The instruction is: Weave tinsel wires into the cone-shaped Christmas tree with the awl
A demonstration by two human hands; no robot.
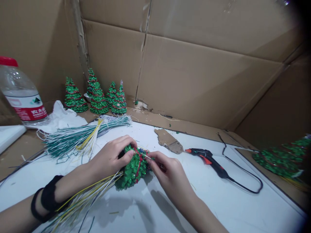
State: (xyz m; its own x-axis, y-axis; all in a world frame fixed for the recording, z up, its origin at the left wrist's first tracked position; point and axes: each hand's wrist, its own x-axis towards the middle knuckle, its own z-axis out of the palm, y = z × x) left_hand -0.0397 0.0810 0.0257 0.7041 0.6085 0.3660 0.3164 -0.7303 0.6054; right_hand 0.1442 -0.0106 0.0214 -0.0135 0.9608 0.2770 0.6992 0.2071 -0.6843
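A small green beaded tree (133, 168) with red trim lies on its side on the white table (218, 207). My left hand (113, 158) wraps over its top end, fingers closed on it. My right hand (167, 170) pinches at its right side, where a thin wire (145, 156) shows at the fingertips. Long yellow, white and green wires (85, 197) trail from the tree's base under my left forearm.
A bundle of green and white wires (80, 137) lies at the back left. Several finished beaded trees (98, 97) stand against the cardboard wall. A glue gun (209, 160) with a black cord lies right. A water bottle (20, 94) stands far left. Another green tree (282, 158) lies at the right edge.
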